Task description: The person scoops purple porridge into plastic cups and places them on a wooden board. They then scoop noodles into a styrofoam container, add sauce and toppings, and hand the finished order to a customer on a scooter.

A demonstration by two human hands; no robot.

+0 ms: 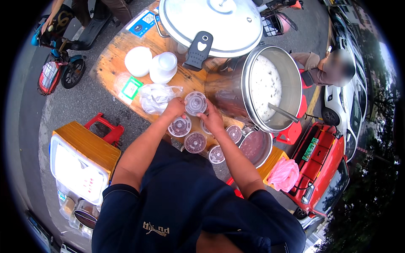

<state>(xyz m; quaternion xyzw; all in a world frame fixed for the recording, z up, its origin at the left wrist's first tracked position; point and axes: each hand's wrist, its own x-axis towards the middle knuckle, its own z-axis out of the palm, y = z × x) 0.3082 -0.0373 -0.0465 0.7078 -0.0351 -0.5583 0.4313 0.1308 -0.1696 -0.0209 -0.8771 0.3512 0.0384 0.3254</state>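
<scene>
A clear plastic cup with a lid (pixel 196 101) and dark contents sits between my two hands above the wooden table (pixel 109 68). My right hand (pixel 213 119) grips its right side, thumb and fingers spread around the rim. My left hand (pixel 176 108) is curled at its left edge, fingertips partly hidden. Just beyond the left hand lies a crumpled clear plastic bag (pixel 155 98). More lidded cups of the same kind stand nearer my body, among them one below my left hand (pixel 179 126) and one in front of my chest (pixel 195 142).
At the right, a tall steel pot (pixel 226 91) holds pale speckled liquid and a ladle (pixel 283 112). Behind it is a large lidded pot (pixel 190 19). A smaller pot (pixel 256 148) contains reddish-brown food. White bowls (pixel 138 61) and stacked cups (pixel 163 68) stand left. A person (pixel 311 68) sits beyond.
</scene>
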